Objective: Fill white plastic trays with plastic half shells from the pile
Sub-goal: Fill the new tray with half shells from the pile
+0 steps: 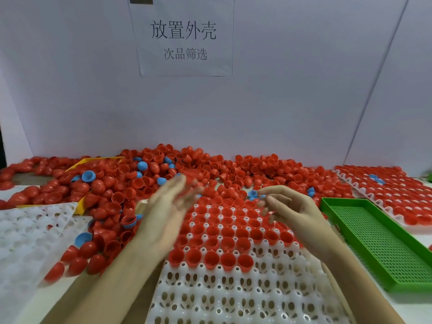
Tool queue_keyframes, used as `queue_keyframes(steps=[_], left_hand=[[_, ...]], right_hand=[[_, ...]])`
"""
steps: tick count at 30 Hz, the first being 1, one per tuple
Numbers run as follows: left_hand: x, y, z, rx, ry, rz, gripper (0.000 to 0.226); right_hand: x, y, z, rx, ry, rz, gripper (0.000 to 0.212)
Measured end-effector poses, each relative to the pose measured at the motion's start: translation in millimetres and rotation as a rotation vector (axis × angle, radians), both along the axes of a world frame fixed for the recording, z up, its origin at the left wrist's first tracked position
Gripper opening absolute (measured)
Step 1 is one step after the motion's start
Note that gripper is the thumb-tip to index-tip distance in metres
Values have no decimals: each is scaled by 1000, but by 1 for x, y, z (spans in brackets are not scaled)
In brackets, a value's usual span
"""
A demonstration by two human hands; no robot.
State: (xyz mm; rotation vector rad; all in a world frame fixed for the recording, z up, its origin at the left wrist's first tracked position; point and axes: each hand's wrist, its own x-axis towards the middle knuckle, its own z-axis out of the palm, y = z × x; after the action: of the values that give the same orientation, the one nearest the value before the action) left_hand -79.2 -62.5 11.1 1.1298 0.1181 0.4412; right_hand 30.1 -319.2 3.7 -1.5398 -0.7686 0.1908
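- Red half shells (pixel 211 256) look light, thin, rigid, smooth plastic; likely slippery and prone to nesting in each other. Best hold, I judge: pinch at the rim, open side up, then drop into a cup.
- Pile (pixel 163 178) spreads from 9 to 2 o'clock behind the hands; a few blue shells (pixel 88 176) are mixed in and probably need keeping out.
- Centre white tray (pixel 233 293) at 6 o'clock: far rows filled with red shells, near rows bare.
- Left hand (pixel 168 206) at 11 o'clock of the tray, motion-blurred, fingers look extended; cannot tell whether it holds a shell.
- Right hand (pixel 287 206) at 1 o'clock of the tray, fingers loosely curled; a blue piece (pixel 253 194) sits at the fingertips, touching or just behind, cannot tell.
- Spare white tray (pixel 28 230) at 8 o'clock, mostly unfilled, with loose shells against its edge.
- Green mesh tray (pixel 374 244) at 3 o'clock, just beside the right wrist; could catch the forearm on a reach.
- Filled tray (pixel 385 190) at 2 o'clock, carrying blue shells.
- Yellow bin edge (pixel 79 163) at 10 o'clock, half buried.
- Paper sign (pixel 184 36) on the wall at 12 o'clock.
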Motion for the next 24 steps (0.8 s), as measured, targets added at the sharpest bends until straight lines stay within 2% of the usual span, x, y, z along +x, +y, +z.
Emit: queue_keyframes(steps=[1,3,5,7,9,11,13,20,24], left_hand=[[5,13,-1,-71,-23,100,46],[6,37,-5,-43,-29,228,76],[9,53,-12,78,-3,275,85],[12,55,-25,273,30,323,79],[17,51,-33,563,83,405,56],[24,46,-36,748,103,441,30],[36,40,-37,886,133,426,22],[107,54,-26,1372,307,234,50],[136,67,-23,1676,318,145,48]], right_hand=[[4,-2,-3,-8,21,-22,21],[8,-5,-5,-31,42,-82,20],[10,-5,-8,-45,62,-82,21],[9,-4,-8,-51,68,-77,21],[8,-3,-8,-62,59,-75,23],[8,-3,-10,-83,59,-83,24],[8,-2,-11,-108,41,-103,25],[11,-5,-11,-79,48,-133,29],[12,-5,-11,-60,48,-148,33]])
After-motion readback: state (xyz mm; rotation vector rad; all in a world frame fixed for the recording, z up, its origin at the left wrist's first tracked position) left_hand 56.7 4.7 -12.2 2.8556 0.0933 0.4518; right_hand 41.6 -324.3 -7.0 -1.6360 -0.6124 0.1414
